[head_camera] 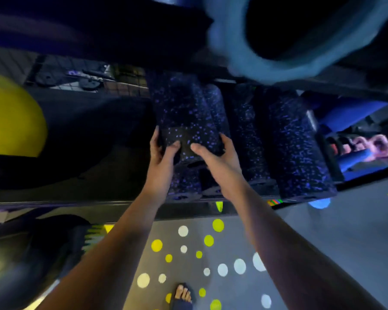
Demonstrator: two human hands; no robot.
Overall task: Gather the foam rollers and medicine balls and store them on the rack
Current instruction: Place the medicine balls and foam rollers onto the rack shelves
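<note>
I see both hands on one speckled roller (186,113) lying on the rack (76,203), its far end lost in shadow. The left hand (164,151) and right hand (220,151) clasp its near end from either side, thumbs on top; the fingers underneath are hidden. Just right of it lie more rollers (296,142), end-on toward me. A yellow ball (11,117) is cut off at the left edge. Top right, a blue ring (233,41) is too blurred to identify. The shelf left of the roller is too dark to read.
</note>
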